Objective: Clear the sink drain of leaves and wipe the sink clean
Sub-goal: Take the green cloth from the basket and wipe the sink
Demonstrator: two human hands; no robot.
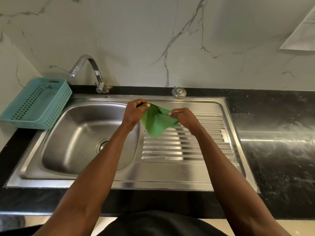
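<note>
I've got the green cloth (157, 122) pinched at two top corners, left hand (134, 113) on one, right hand (183, 118) on the other, so it hangs stretched between them above the seam where sink basin (71, 133) meets drainboard (185, 147). The drain (103, 144) sits down and left of the cloth, partly hidden by my left forearm, no leaves visible there. Left hand is nearer the basin, so I reckon the wipe leads from that side

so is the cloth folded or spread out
Partly spread: the cloth hangs from its top edge, pinched by the left hand and right hand.
</note>
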